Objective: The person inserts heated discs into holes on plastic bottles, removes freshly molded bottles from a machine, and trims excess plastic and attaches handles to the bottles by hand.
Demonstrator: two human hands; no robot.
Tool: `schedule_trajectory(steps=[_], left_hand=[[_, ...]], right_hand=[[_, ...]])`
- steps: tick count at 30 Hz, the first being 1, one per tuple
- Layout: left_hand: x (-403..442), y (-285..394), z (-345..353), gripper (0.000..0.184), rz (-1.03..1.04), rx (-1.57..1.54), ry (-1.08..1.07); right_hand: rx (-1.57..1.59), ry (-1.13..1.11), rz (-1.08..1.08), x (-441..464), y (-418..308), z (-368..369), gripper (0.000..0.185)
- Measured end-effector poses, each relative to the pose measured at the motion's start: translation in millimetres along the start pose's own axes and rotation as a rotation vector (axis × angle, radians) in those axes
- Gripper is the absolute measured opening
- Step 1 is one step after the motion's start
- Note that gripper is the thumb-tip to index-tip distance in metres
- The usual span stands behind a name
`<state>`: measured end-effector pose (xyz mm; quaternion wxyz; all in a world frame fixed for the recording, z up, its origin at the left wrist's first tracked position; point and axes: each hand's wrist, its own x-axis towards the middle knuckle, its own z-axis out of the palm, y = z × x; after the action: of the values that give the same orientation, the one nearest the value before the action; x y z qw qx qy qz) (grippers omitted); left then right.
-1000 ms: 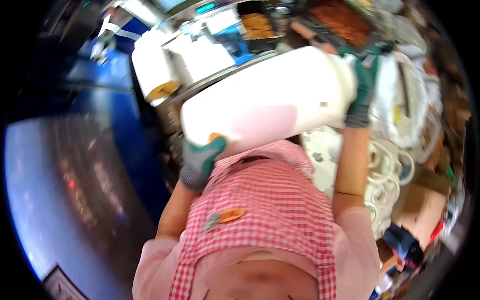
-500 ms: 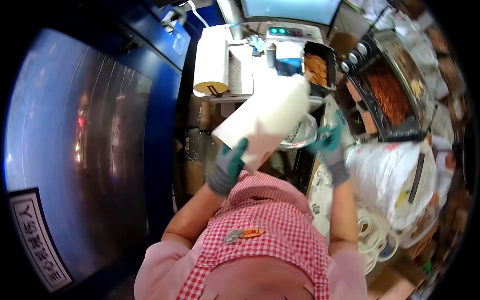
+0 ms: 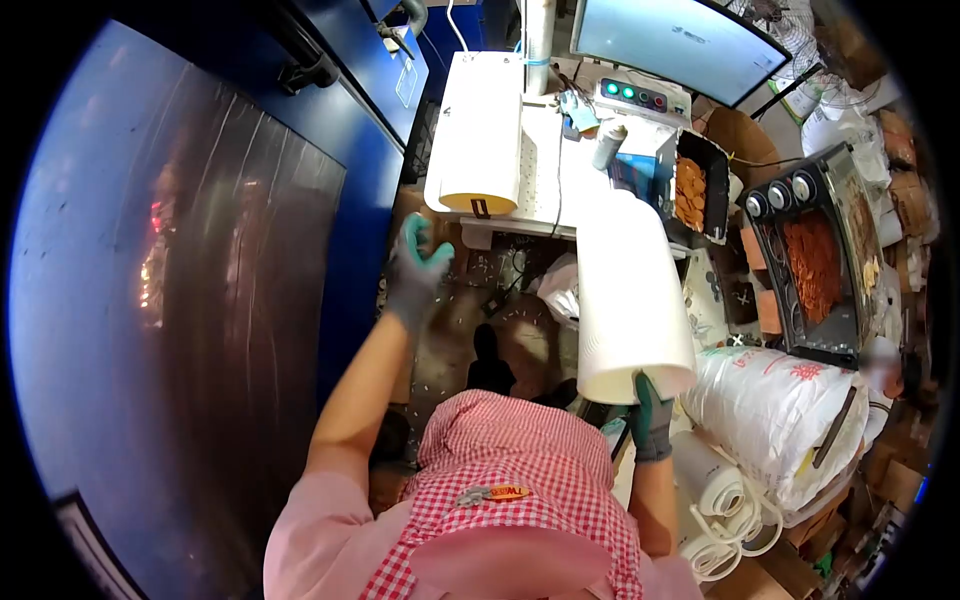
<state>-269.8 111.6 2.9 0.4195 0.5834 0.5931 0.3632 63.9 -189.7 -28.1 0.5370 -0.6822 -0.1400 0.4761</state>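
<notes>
A large white hollow cylinder [image 3: 630,295] leans away from me at the centre right, its round open end towards me. My right hand [image 3: 652,420], in a green and grey glove, grips the near rim with the fingers partly inside. Away to the left, my left hand [image 3: 418,265] is raised in a matching glove, holding nothing, with thumb and fingers apart. Beyond it, a white rounded housing [image 3: 480,130] with a yellow end lies on the white worktop [image 3: 540,185]. A crumpled clear plastic bag [image 3: 562,290] is partly hidden behind the cylinder.
A black tray [image 3: 712,200] of copper-coloured discs and a small oven [image 3: 815,260] with reddish pieces stand on the right. Below them are a white sack [image 3: 775,400] and coiled white hose [image 3: 725,540]. A blue machine [image 3: 360,220] fills the left. A monitor [image 3: 680,45] stands behind.
The white cylinder has swung more upright and rightward, its open end now facing me. My left hand has let go of it and moved left; my right hand now grips its rim.
</notes>
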Motion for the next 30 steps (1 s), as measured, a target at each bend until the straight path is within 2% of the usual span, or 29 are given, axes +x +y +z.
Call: schedule_trajectory(steps=[1, 2, 3, 4, 5, 6, 7, 8, 10, 11, 13, 14, 16, 17, 18, 19, 20, 21, 22, 23, 24, 26, 27, 28, 30], left_hand=[[49, -47, 8, 0.072, 0.009, 0.276, 0.030], [94, -76, 14, 0.085, 0.022, 0.557, 0.060], [126, -73, 22, 0.089, -0.066, 0.612, -0.027], [148, -73, 31, 0.094, -0.166, 0.665, -0.123], [180, -106, 38, 0.088, -0.121, 0.550, -0.236], [185, -77, 38, 0.069, -0.071, 0.806, -0.302], [192, -77, 37, 0.061, 0.025, 0.624, -0.200], [195, -77, 35, 0.053, 0.117, 0.441, -0.095], [168, -91, 40, 0.050, 0.243, -0.149, 0.013], [131, -77, 28, 0.051, 0.417, -0.111, 0.049], [22, -21, -1, 0.050, 0.111, -0.109, 0.020], [-18, -52, -7, 0.050, 0.240, -0.027, 0.016], [-111, -135, -22, 0.053, 0.109, -0.135, -0.146], [-144, -122, -33, 0.048, -0.019, -0.199, -0.110], [-171, -107, -43, 0.044, -0.145, -0.265, -0.068], [-186, -117, -47, 0.043, -0.224, -0.278, -0.038], [-201, -128, -51, 0.042, -0.304, -0.295, -0.006], [-216, -139, -56, 0.042, -0.381, -0.313, 0.029], [-215, -109, -64, 0.042, -0.231, 0.020, -0.068], [-215, -96, -64, 0.042, -0.230, 0.020, -0.060], [-214, -87, -61, 0.044, -0.253, -0.039, -0.039], [-226, -114, -54, 0.045, -0.271, -0.100, -0.023], [-251, -163, -46, 0.046, -0.405, -0.312, 0.035], [-263, -189, -40, 0.047, -0.535, -0.527, 0.097], [-265, -178, -46, 0.047, -0.500, -0.421, 0.077]], right_hand=[[0.123, 0.054, 0.060, -8, -12, 17, 0.041], [0.014, 0.031, -0.005, -9, -12, 24, 0.041], [-0.179, 0.025, -0.164, -7, -2, 32, 0.041], [-0.378, -0.017, -0.226, -6, 3, 31, 0.041], [-0.573, -0.048, -0.299, -6, 9, 29, 0.040], [-0.586, -0.041, -0.289, -4, 7, 33, 0.040], [-0.938, -0.029, -0.570, 2, -3, 42, 0.041], [-0.672, 0.010, -0.415, 14, -11, 61, 0.041], [-0.043, 0.176, -0.196, 38, -27, 100, 0.041], [0.009, 0.123, -0.053, 53, -46, 112, 0.037], [0.158, -0.009, -0.135, 101, -62, 149, 0.028], [-0.091, -0.083, -0.395, 135, -61, 165, 0.027], [0.026, -0.098, -0.349, 165, -89, 223, 0.027], [-0.163, -0.177, -0.461, 192, -89, 240, 0.028], [-0.206, -0.126, -0.514, 213, -84, 266, 0.030], [-0.255, -0.150, -0.459, 237, -69, 281, 0.057], [-0.400, -0.143, -0.581, 249, -60, 300, 0.061], [-0.551, -0.111, -0.702, 250, -59, 313, 0.063], [-0.700, -0.077, -0.822, 251, -57, 323, 0.064], [-0.658, -0.108, -0.709, 253, -57, 332, 0.066], [-0.655, -0.113, -0.718, 254, -58, 341, 0.066], [-0.605, -0.073, -0.517, 253, -61, 354, 0.067], [-0.569, 0.023, -0.694, 266, -50, 358, 0.068], [-0.641, 0.079, -0.757, 273, -48, 357, 0.067], [-0.762, 0.188, -0.936, 271, -55, 355, 0.064]])
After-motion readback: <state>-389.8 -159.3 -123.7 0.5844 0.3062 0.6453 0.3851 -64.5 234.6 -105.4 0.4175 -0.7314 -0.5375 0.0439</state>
